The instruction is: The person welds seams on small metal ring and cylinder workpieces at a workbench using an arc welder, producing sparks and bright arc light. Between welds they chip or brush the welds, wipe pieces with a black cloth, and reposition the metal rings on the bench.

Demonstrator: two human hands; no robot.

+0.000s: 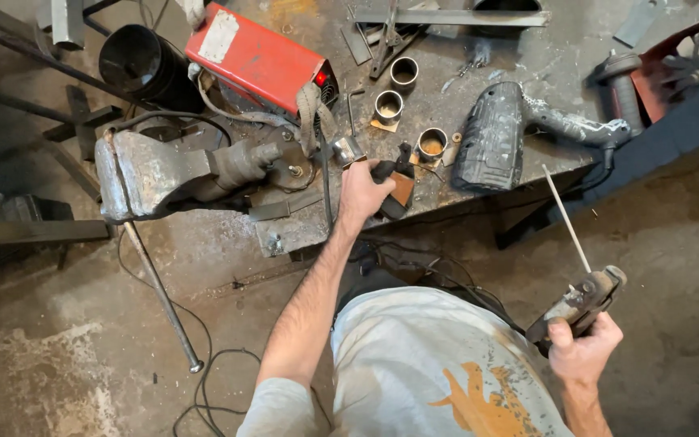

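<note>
A: At the near edge of the steel bench (479, 61), item one: your left hand (363, 192). Its fingers are curled around a dark clamp-like tool (391, 182) with an orange-brown pad, which rests at the bench's rim.

B: And my right?

A: Item two: your right hand (584, 350), held low and well away from the bench, fingers wrapped tight about the handle of an electrode holder (580, 301). A thin welding rod (566, 218) is seated in its head and slants up toward the bench.

B: What lies near the left hand?

A: Three short metal rings: one (432, 144) just beside your clamp, one (388, 106) further back, one (404, 72) beyond that. All stand apart and look unjoined. Also a heavy bench vise (167, 174) with its long handle hanging down, a red welding unit (256, 58), a black pot (139, 65), and a dust-caked power tool (499, 137) to the right.

B: How far along am I?

A: Early, as I judge it. You have the rod loaded and the holder in hand. The rod tip is well clear of any metal, no arc shows, and no weld shows on the rings. Whether the clamp is attached to anything, I cannot tell.
</note>
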